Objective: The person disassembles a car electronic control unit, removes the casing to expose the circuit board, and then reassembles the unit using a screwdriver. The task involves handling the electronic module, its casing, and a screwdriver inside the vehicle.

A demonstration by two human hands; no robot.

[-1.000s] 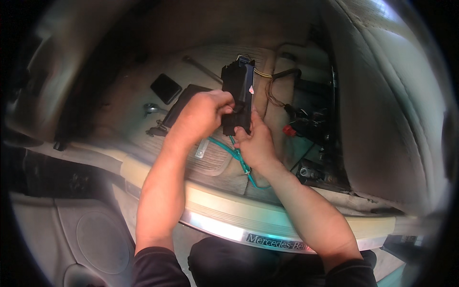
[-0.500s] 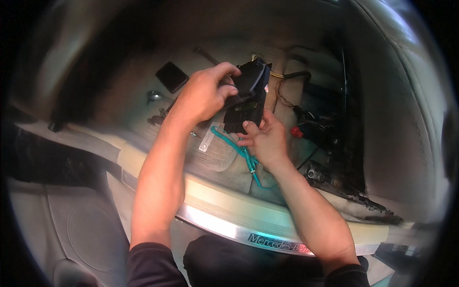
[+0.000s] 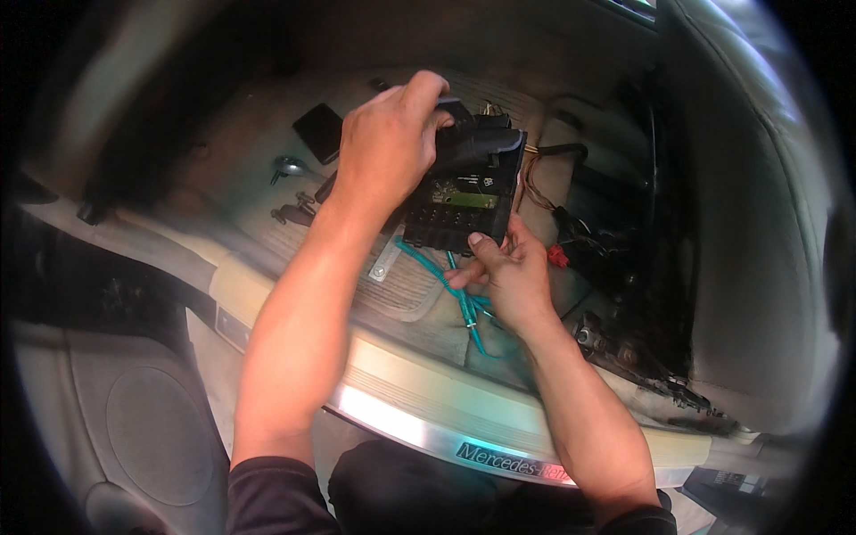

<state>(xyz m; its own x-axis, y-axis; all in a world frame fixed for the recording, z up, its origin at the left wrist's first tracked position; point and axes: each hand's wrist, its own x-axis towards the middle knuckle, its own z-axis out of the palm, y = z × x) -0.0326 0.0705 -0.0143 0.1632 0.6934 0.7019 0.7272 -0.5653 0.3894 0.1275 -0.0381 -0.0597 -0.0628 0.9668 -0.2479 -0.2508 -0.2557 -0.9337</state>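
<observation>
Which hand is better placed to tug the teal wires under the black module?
Right hand: it sits at the module's lower edge, on the teal wires. Left hand grips the module's top.

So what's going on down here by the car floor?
A person leans over the door sill with both hands on a black electrical module. The left hand grips its top, and the right hand pinches its lower edge. Teal wires hang beneath it. A small black pad and metal bits lie on the floor mat.

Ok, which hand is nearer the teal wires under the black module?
Right. The right hand touches the teal wires below the black module; the left hand grips the module's top, above them.
</observation>
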